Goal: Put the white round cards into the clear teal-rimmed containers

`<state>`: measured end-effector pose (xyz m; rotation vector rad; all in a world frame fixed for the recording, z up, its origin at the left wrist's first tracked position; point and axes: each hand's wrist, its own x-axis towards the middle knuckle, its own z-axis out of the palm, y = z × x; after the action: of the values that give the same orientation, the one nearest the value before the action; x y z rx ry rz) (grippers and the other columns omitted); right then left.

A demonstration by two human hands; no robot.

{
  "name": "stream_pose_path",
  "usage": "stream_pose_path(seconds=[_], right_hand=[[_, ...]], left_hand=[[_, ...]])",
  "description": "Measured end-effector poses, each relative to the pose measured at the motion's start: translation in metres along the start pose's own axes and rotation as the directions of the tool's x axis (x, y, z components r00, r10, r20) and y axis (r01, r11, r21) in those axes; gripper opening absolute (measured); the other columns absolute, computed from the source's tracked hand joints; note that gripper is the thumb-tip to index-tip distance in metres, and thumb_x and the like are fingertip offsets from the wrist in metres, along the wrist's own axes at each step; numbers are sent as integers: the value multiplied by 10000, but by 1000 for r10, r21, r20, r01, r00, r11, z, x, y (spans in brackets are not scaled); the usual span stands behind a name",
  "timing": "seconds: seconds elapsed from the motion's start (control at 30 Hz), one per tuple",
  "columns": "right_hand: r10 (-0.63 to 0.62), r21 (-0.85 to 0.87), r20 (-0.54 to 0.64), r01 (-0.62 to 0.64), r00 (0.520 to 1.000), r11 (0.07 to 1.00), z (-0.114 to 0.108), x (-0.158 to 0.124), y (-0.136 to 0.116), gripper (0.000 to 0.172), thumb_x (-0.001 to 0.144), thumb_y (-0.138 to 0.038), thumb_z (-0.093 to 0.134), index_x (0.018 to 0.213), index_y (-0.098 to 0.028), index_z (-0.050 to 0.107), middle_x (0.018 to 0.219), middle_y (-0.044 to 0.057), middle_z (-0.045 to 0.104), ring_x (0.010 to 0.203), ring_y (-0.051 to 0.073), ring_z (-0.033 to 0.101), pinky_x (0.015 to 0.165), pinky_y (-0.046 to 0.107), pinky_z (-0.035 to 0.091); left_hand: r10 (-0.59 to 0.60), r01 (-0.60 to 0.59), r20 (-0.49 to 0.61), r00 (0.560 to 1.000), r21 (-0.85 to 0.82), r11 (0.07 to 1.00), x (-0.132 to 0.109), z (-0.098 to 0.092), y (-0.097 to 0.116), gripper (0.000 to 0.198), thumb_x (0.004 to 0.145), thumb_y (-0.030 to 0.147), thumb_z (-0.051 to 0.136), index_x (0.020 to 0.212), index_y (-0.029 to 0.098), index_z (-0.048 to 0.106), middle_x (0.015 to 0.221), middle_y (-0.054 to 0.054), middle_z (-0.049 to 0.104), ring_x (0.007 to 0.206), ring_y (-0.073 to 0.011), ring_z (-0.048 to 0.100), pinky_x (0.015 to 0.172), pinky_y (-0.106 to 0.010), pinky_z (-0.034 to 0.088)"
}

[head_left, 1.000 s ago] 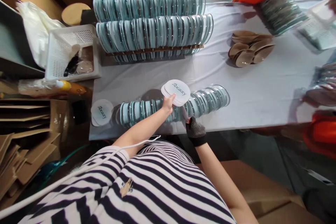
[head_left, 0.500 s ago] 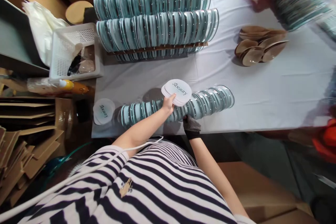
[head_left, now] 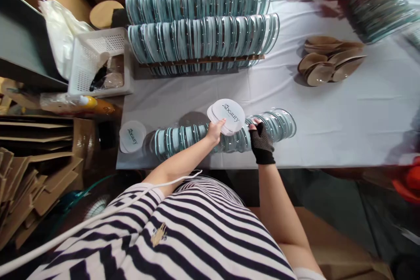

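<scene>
My bare left hand (head_left: pixel 215 131) is closed on a small fanned stack of round white cards (head_left: pixel 229 113) printed "beauty". Under it, a long row of round, clear, teal-tinted discs (head_left: pixel 179 140), like glass lids, lies on edge along the table's near side. My right hand (head_left: pixel 261 139), in a dark fingerless glove, reaches over the right part of this row. Its bare thumb and fingers are bent together at the discs' upper edge; what they pinch, if anything, is hidden. Another pile of the white cards (head_left: pixel 132 136) lies left of the row.
Long rows of similar discs stand in a rack (head_left: pixel 203 37) at the back. A white plastic basket (head_left: pixel 129 65) holds small items at the left. Brown oval pieces (head_left: pixel 320 74) are piled on the white-covered table (head_left: pixel 361 118). Flattened cardboard (head_left: pixel 49 175) is stacked lower left.
My right hand has risen from the near side of the disc row and shifted right, now over its top. The left hand keeps the cards at about the same place above the row.
</scene>
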<state>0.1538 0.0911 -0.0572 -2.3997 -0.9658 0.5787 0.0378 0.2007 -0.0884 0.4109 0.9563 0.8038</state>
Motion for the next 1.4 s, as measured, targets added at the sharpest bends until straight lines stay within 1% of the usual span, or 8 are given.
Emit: stream_pose_path(seconds=[0.2,0.33,0.47,0.6,0.73,1.2,1.3,1.4], right_hand=[[-275,-126,-179,256,944,959,15,-10,-36,517,931,-396,432,1352,-109,517,1388,194,529,1314,284,453,1066,419,402],[-47,-49,-201,38,978,998,27,-29,-46,455,952,-391,353,1193,-97,602,1060,190,679,986,271,627,843,365,492],[16,-103,-321,-52,947,993,16,-81,-13,475,949,-468,368,1146,-114,617,979,182,687,887,274,640,733,341,470],[9,-385,6,-6,1000,923,27,-136,13,369,913,-413,479,1126,-155,634,833,125,701,743,233,645,638,287,402],[81,-486,238,46,968,873,62,-122,-9,360,959,-368,426,1244,-185,548,904,106,713,776,210,663,618,264,359],[24,-270,134,13,991,963,95,-69,-15,234,957,-276,446,1029,-150,629,912,80,690,764,146,598,658,234,330],[76,-89,301,-51,951,995,94,-69,-13,193,917,-218,492,1024,-161,642,845,63,689,715,132,593,647,218,374],[40,167,589,-170,807,971,76,-66,-12,227,899,-248,501,1058,-155,633,693,21,673,596,122,580,584,217,434]], left_hand=[[19,-24,76,997,74,997,-18,-20,8,189,744,88,721,930,121,724,926,-80,768,1029,-266,700,1046,-454,482],[-21,15,76,997,77,997,-16,-25,17,210,745,54,701,941,129,722,900,-70,768,1062,-265,690,1054,-446,479],[12,-12,22,1000,2,1000,-4,-27,32,254,773,46,680,1014,121,711,906,-66,767,1084,-244,685,1056,-420,488],[11,-12,-27,1000,-28,1000,9,-36,40,255,789,5,644,1012,111,708,896,-69,769,1064,-227,695,1053,-406,495],[-8,8,-14,1000,-20,1000,11,-43,38,234,801,2,633,1001,99,704,901,-78,770,1033,-229,706,1041,-408,506],[-31,30,-38,999,-51,998,14,-48,35,296,794,30,659,1077,109,692,991,-111,762,1061,-250,696,1024,-438,517],[-26,22,-55,998,-61,998,12,-47,35,307,788,36,671,1085,112,691,986,-108,763,1062,-249,696,1022,-436,518],[-10,8,-60,998,-39,999,11,-46,32,297,796,45,661,1083,116,691,971,-94,766,1059,-241,696,1027,-430,514]])
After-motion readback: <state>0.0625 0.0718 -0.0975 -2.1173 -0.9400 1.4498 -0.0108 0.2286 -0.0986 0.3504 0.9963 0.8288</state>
